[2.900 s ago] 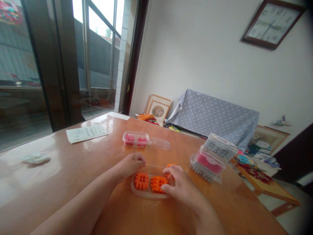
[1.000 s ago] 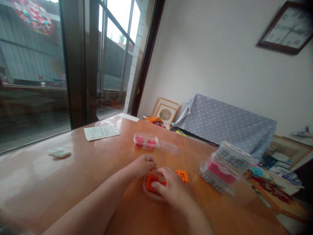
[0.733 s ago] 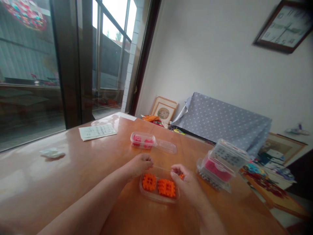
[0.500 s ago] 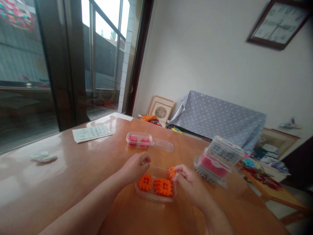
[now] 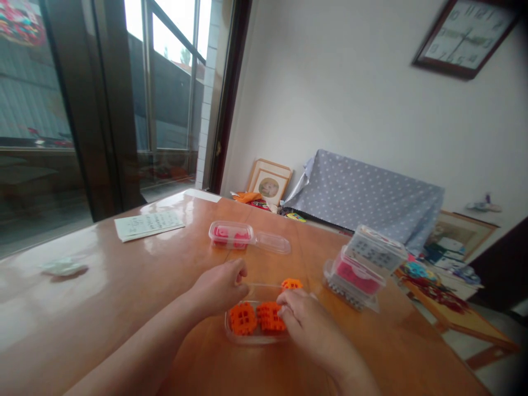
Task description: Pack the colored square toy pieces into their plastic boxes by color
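Note:
A clear plastic container (image 5: 259, 340) holds two groups of orange interlocking plastic pieces. My right hand (image 5: 307, 316) reaches over its right side, fingers closed at the edge of the right-hand stack of orange pieces (image 5: 269, 315); the fingertips partly hide the contact. At the left sits another orange piece group (image 5: 242, 319), with a window-like grid. My left hand (image 5: 225, 286) hovers by the container's far left edge, fingers loosely curled, thumb apart, nothing visible in it. One more orange piece (image 5: 291, 284) lies just beyond my right hand, near the container's far right corner.
Farther back, an open clear box (image 5: 231, 236) holds pink pieces, its lid (image 5: 273, 242) folded out rightward. Stacked clear boxes (image 5: 361, 269) stand at the right. Paper sheets (image 5: 148, 224) and a crumpled wrapper (image 5: 64, 267) lie on the left of the wooden table (image 5: 124, 291).
My right hand has let go of the orange piece at the far right corner and moved nearer, onto the right-hand stack. My left thumb has parted from the curled fingers. The view has shifted slightly.

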`<action>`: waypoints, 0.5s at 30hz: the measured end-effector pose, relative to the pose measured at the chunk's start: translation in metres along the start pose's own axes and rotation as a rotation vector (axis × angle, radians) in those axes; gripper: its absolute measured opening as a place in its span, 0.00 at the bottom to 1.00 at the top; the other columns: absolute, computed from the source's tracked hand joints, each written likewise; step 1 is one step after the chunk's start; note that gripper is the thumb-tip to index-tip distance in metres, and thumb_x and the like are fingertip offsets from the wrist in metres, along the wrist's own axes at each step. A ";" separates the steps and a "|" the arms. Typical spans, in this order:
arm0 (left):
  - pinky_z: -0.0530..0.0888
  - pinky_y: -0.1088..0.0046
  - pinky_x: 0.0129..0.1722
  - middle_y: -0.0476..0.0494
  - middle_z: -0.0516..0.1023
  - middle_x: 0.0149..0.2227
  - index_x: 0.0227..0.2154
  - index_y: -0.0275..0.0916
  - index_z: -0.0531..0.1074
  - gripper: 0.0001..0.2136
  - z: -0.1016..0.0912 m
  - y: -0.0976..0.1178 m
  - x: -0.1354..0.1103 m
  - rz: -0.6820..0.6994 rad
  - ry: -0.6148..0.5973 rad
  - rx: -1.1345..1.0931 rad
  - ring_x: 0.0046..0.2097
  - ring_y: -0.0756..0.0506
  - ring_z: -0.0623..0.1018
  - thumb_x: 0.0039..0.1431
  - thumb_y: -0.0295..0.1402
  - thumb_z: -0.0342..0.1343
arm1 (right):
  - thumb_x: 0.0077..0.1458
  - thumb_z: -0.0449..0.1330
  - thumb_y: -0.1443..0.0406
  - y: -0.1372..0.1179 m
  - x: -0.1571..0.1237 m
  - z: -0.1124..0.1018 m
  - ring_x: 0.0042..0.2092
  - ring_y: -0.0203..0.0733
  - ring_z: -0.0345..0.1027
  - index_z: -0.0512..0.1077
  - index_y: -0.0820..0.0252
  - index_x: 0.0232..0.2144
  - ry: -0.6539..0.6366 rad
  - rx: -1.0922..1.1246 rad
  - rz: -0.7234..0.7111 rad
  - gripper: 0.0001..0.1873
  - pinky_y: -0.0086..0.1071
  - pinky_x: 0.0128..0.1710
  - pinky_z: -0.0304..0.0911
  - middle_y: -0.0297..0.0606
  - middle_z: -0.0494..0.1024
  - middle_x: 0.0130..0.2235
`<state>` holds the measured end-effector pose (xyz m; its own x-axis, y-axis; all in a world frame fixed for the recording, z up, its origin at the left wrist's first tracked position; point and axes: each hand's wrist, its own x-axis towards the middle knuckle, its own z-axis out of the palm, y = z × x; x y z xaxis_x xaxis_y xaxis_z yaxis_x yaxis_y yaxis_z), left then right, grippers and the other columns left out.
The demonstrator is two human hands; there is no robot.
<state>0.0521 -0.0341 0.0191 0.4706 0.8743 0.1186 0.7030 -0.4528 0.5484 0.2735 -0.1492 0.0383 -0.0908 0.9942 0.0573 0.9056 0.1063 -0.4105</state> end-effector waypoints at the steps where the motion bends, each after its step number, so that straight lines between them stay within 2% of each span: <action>1: 0.63 0.72 0.32 0.47 0.79 0.36 0.36 0.43 0.70 0.08 -0.002 0.000 -0.001 -0.017 -0.019 0.006 0.35 0.44 0.76 0.52 0.33 0.55 | 0.63 0.51 0.68 -0.001 0.000 0.001 0.44 0.45 0.67 0.74 0.54 0.37 0.000 -0.006 -0.006 0.11 0.35 0.44 0.57 0.38 0.77 0.40; 6: 0.58 0.73 0.29 0.49 0.76 0.30 0.30 0.42 0.66 0.05 -0.003 0.001 -0.004 -0.005 -0.081 -0.013 0.31 0.46 0.73 0.49 0.26 0.52 | 0.63 0.52 0.69 -0.002 0.004 0.009 0.45 0.45 0.66 0.73 0.54 0.36 0.019 -0.016 -0.056 0.10 0.37 0.46 0.57 0.38 0.76 0.40; 15: 0.55 0.73 0.28 0.50 0.74 0.27 0.28 0.41 0.66 0.06 0.004 -0.004 0.000 0.031 -0.060 -0.113 0.30 0.47 0.70 0.49 0.22 0.51 | 0.60 0.54 0.70 0.003 0.006 0.013 0.43 0.44 0.67 0.73 0.54 0.36 0.034 0.016 -0.053 0.09 0.35 0.44 0.58 0.37 0.76 0.39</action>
<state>0.0513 -0.0329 0.0137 0.5245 0.8468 0.0887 0.6247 -0.4535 0.6357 0.2699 -0.1430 0.0253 -0.1236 0.9862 0.1103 0.8932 0.1590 -0.4207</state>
